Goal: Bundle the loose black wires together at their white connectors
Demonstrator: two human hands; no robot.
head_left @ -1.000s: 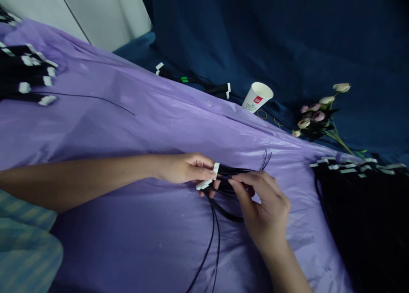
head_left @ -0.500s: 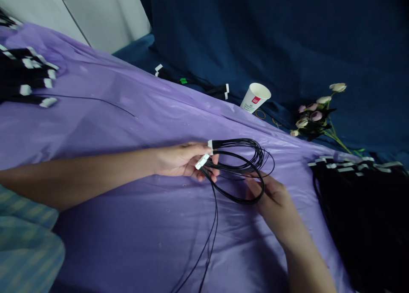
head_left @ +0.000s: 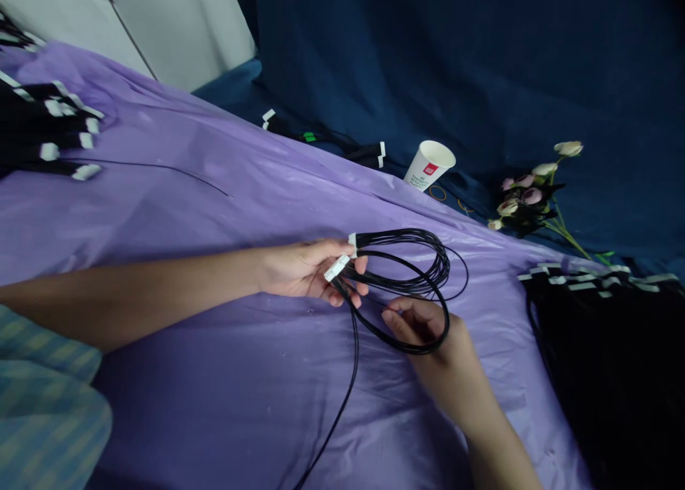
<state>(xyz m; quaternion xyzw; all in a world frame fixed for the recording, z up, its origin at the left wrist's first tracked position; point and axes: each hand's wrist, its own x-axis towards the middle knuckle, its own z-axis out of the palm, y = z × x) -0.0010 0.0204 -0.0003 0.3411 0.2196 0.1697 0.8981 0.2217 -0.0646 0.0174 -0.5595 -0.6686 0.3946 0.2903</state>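
Observation:
A looped black wire harness [head_left: 422, 237] hangs over the purple cloth with two white connectors, one [head_left: 337, 267] below the other [head_left: 352, 245]. My left hand [head_left: 324, 269] grips it at the connectors, thumb on top and fingers beneath. My right hand [head_left: 425, 326] is under the loops at their right side, thumb and index finger pinched together near a thin wire. The black strands of the lower loop pass over this hand. Loose wires [head_left: 347, 390] trail from the harness toward the bottom edge.
Harnesses with white connectors lie in a pile [head_left: 37, 130] at left and a larger one [head_left: 604, 361] at right. Beyond the purple cloth [head_left: 214, 383] are a paper cup [head_left: 429, 165], another harness [head_left: 326, 137], rubber bands and artificial flowers [head_left: 527, 194].
My right hand has moved left, its fingertips closer to my left hand. The loops spread slightly right and down, and the trailing wires have drawn closer together. My left hand keeps its hold.

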